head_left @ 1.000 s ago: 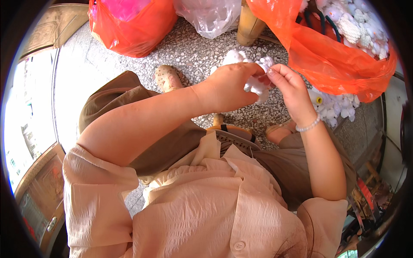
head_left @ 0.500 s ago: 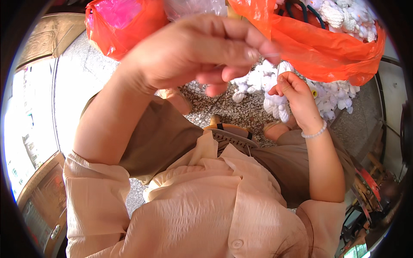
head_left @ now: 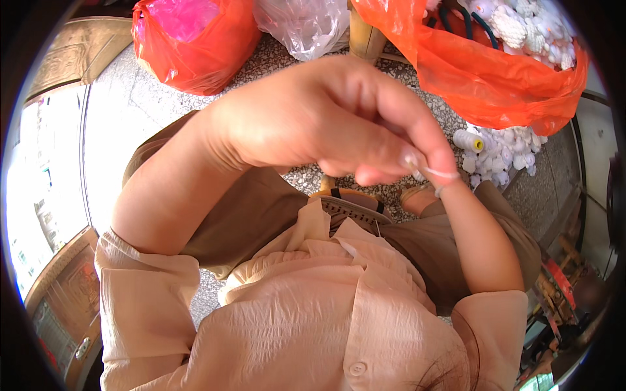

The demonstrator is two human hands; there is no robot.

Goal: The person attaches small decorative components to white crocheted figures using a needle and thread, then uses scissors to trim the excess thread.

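My left hand [head_left: 319, 124] is large in the middle of the head view, close to the camera. Its thumb and forefinger are pinched on a white thread [head_left: 441, 173], which runs across the forefinger near its tip. Behind it my right forearm [head_left: 479, 234] comes up from the lower right. The right hand's fingers are hidden behind my left hand, so their grip does not show. Just right of the left fingertips, a white thread spool [head_left: 468, 141] with a yellow core lies by a pile of small white knitted pieces [head_left: 502, 156].
An orange plastic bag [head_left: 495, 85] at the far right holds more white pieces [head_left: 528, 26]. At the far left stands a full red bag [head_left: 195, 58], beside a clear plastic bag [head_left: 303, 26] and a wooden leg [head_left: 365, 39]. Speckled stone floor [head_left: 274, 62] lies beneath.
My left hand has come nearer and moved right, its fingertips lower, and now covers my right hand. The white pieces seen near the right hand before are out of sight.
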